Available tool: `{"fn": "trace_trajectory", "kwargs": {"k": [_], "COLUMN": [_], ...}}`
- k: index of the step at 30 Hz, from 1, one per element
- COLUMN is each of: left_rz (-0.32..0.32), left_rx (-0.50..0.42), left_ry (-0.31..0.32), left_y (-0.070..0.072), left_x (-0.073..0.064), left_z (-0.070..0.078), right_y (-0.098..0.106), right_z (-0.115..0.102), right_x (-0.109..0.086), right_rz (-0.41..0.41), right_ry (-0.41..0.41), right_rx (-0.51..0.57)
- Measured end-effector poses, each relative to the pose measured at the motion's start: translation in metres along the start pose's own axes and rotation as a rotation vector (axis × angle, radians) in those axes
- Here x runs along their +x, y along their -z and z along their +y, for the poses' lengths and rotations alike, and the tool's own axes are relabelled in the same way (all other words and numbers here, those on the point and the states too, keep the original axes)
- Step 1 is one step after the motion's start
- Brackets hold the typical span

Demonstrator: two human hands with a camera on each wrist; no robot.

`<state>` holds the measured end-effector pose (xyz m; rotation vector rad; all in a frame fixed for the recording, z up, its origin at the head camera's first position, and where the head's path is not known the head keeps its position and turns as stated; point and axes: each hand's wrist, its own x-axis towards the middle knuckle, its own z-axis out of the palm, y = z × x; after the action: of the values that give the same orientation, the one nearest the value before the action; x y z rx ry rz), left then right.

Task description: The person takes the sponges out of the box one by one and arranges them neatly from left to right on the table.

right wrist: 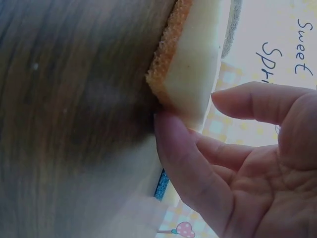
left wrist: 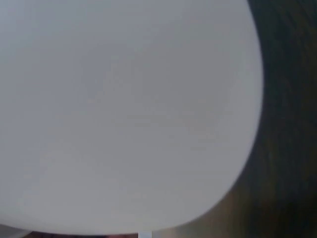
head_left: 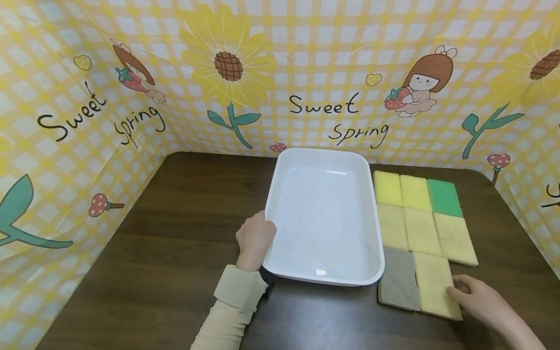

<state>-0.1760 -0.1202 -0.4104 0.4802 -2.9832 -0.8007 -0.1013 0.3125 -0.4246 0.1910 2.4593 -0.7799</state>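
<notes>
My left hand [head_left: 253, 238] holds the left rim of a white rectangular tray [head_left: 325, 278], its fingers curled over the edge. The tray's pale wall [left wrist: 129, 119] fills most of the left wrist view. My right hand [head_left: 479, 296] has thumb and fingers at the right edge of a pale yellow sponge [head_left: 435, 284], at the front of a flat sponge group. Up close, the sponge [right wrist: 190, 59] shows an orange-toned porous side, its near corner between the right thumb [right wrist: 242, 101] and index finger. A grey-topped sponge [head_left: 399, 279] lies beside it, towards the tray.
Behind these lie a middle row of pale sponges [head_left: 423, 231] and a back row with two bright yellow sponges [head_left: 388, 188] and a green one [head_left: 445, 197]. The dark wooden table [head_left: 175, 253] is backed by a checked yellow cloth [head_left: 315, 48].
</notes>
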Motion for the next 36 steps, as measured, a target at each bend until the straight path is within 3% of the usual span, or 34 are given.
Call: {"fn": "trace_trajectory", "kwargs": {"k": [16, 24, 28, 36], "left_rz": [-0.015, -0.099, -0.143, -0.162], "left_rx": [0.034, 0.082, 0.084, 0.093], "left_ry": [-0.004, 0.018, 0.039, 0.048], "left_y": [0.002, 0.005, 0.005, 0.006], "left_x": [-0.001, 0.002, 0.004, 0.001], "left_z": [0.003, 0.003, 0.003, 0.008], "right_y": [0.002, 0.008, 0.017, 0.032], "right_z": [-0.001, -0.004, -0.01, -0.026], "right_x": [-0.001, -0.003, -0.007, -0.013], "right_rz": [0.008, 0.027, 0.11, 0.423], "right_ry": [-0.006, 0.014, 0.011, 0.128], "right_rx": [-0.046, -0.108, -0.085, 0.0]}}
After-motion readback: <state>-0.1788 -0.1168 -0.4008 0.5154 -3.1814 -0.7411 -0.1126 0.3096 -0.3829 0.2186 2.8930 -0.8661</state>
